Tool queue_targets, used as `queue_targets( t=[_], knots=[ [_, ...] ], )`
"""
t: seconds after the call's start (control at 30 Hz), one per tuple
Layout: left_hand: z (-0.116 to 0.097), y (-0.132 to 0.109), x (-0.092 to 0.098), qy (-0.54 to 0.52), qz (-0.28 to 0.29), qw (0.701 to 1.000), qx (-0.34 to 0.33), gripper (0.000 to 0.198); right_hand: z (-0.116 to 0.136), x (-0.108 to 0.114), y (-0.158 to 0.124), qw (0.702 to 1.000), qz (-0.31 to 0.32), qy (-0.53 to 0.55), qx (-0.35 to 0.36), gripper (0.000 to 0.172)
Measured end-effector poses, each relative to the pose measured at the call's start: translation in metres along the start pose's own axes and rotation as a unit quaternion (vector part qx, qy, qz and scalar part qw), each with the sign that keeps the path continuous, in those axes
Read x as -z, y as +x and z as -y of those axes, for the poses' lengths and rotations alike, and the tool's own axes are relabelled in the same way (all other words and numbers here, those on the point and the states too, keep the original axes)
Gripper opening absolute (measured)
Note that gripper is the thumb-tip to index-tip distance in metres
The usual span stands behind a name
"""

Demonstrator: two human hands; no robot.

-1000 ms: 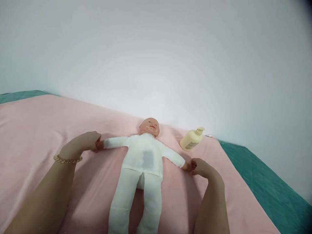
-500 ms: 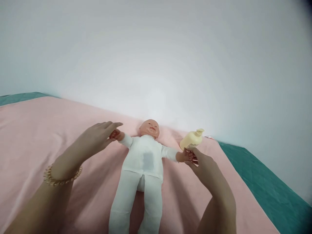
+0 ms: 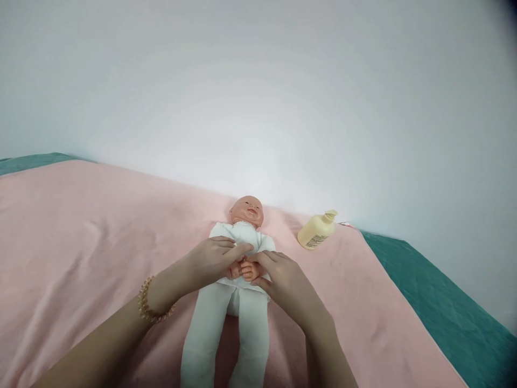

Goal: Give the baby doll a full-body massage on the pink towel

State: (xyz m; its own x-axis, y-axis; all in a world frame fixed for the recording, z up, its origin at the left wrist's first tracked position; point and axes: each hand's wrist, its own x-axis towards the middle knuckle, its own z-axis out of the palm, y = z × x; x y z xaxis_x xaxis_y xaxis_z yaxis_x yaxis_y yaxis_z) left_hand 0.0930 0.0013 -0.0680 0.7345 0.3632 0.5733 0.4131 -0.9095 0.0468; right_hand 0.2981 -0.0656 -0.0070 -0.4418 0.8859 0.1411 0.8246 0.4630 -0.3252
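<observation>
A baby doll [image 3: 238, 307] in white clothes lies on its back on a pink blanket [image 3: 81, 248], head toward the wall. My left hand [image 3: 208, 261], with a beaded bracelet on the wrist, grips one of the doll's hands. My right hand [image 3: 283, 277] grips the doll's other hand. Both doll hands meet over the doll's belly, between my fingers. The doll's arms are folded in across its chest.
A cream pump bottle [image 3: 317, 231] lies on its side on the blanket, to the right of the doll's head. A teal sheet [image 3: 436, 307] shows beyond the blanket's right edge and at the far left. A white wall rises right behind.
My hands have swung the doll's arms from spread wide out to the sides, up past its head level, and in together over its belly.
</observation>
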Motion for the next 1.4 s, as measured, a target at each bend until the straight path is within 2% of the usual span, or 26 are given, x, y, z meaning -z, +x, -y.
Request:
queue_targets(
  t=[0.17,0.37,0.53,0.67,0.73,0.83,0.9,0.97,1.03,1.1,1.2,1.3,1.4],
  knots=[
    [0.0,0.003,-0.002,-0.032,0.018,0.999,0.007,0.034,0.005,-0.006,0.004,0.999,-0.003,-0.048,0.004,0.014],
    [0.001,0.003,-0.001,-0.064,0.056,0.996,0.041,0.038,0.006,-0.007,0.003,0.997,-0.008,-0.074,0.011,0.02],
    [0.006,0.001,0.004,-0.06,0.015,0.998,0.03,0.04,0.001,-0.001,0.003,0.998,-0.034,-0.043,-0.004,0.019],
    [0.013,-0.001,0.021,-0.081,-0.054,0.99,0.104,0.054,-0.011,0.012,-0.001,0.992,-0.089,0.016,-0.083,0.031],
    [0.02,-0.004,0.036,-0.078,-0.053,0.985,0.141,0.049,-0.02,0.02,-0.007,0.986,-0.102,0.039,-0.127,0.03],
    [0.033,-0.014,0.064,-0.04,-0.002,0.982,0.184,0.028,-0.039,0.032,-0.018,0.977,-0.089,0.064,-0.184,0.031],
    [0.042,-0.023,0.082,0.023,0.024,0.965,0.259,0.025,-0.054,0.037,-0.026,0.97,-0.071,0.066,-0.221,0.038],
    [0.051,-0.034,0.094,0.077,0.075,0.931,0.35,0.02,-0.07,0.039,-0.032,0.965,-0.049,0.052,-0.251,0.038],
    [0.06,-0.045,0.099,0.099,0.145,0.889,0.424,0.019,-0.087,0.037,-0.035,0.959,-0.018,0.039,-0.282,0.035],
    [0.069,-0.054,0.096,0.098,0.206,0.856,0.463,0.019,-0.101,0.035,-0.036,0.947,0.015,0.042,-0.32,0.04],
    [0.082,-0.063,0.085,0.061,0.24,0.837,0.488,0.017,-0.116,0.03,-0.035,0.931,0.071,0.04,-0.355,0.042],
    [0.095,-0.07,0.072,0.033,0.269,0.828,0.491,0.017,-0.125,0.023,-0.032,0.925,0.116,0.062,-0.356,0.022],
    [0.107,-0.078,0.06,0.024,0.301,0.816,0.492,0.022,-0.131,0.017,-0.031,0.923,0.114,0.098,-0.353,0.009]
  ],
)
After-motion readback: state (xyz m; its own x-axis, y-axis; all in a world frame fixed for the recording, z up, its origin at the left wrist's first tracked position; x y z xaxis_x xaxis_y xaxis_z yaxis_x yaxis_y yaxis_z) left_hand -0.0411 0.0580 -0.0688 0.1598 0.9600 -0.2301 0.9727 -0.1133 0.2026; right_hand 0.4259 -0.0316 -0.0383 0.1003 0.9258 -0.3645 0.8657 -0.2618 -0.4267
